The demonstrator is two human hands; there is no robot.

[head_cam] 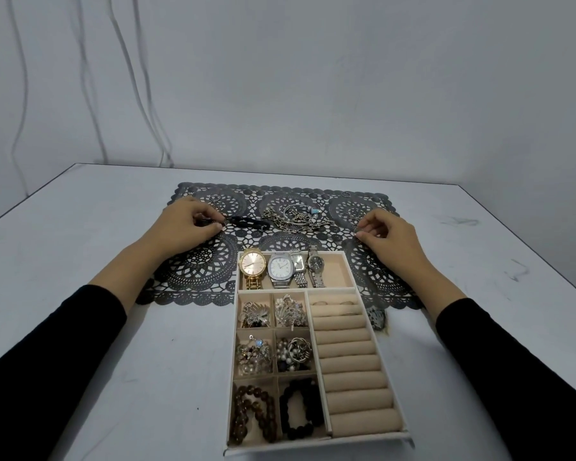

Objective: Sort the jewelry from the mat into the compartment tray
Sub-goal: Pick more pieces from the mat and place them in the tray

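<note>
A dark lace mat (193, 261) lies across the table. On it, my left hand (183, 224) pinches the left end of a black chain bracelet (246, 223). My right hand (389, 239) pinches a thin silver ring (358, 231) at the mat's right side. Between them sits a heap of silver chains and a bangle (296, 217). Small loose rings (215, 197) lie near the mat's far edge. The beige compartment tray (376, 331) stands in front, holding several watches (281, 267), brooches, bead bracelets and two rings in its ring rolls.
The white table (80, 327) meets a grey wall behind, with cables hanging at the left. A small dark object (378, 319) lies at the mat's front edge, right of the tray. The table's right edge runs diagonally past my right arm.
</note>
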